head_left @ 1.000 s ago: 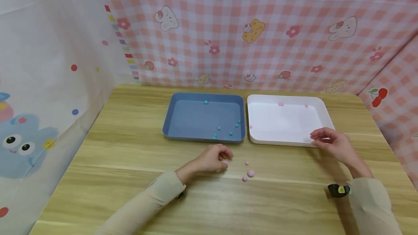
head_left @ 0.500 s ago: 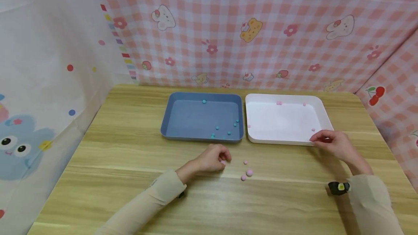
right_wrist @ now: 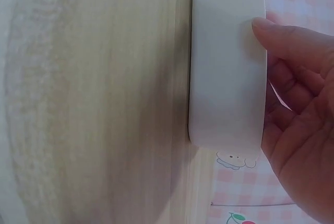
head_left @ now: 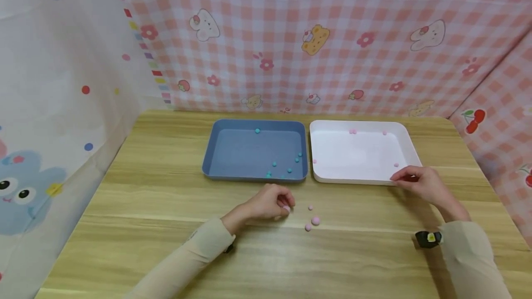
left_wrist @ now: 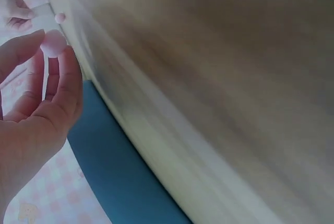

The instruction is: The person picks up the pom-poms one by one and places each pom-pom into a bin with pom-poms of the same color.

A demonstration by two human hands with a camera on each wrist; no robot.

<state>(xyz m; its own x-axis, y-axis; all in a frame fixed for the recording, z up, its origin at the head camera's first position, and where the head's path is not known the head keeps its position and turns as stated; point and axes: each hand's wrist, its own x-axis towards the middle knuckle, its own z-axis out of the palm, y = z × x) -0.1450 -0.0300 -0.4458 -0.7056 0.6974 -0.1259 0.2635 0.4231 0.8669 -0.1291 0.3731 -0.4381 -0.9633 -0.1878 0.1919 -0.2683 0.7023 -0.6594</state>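
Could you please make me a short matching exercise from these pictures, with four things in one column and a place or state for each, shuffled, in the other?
Column 1
1. Blue tray
2. Left grip
3. Three loose pink balls
4. Right grip

Column 2
A. on the bare table, nearer the person than both trays
B. at the near wall of the white tray, thumb on its outside
C. with several teal balls inside
D. pinching a single pink ball

Right pairs: 1-C, 2-D, 3-A, 4-B
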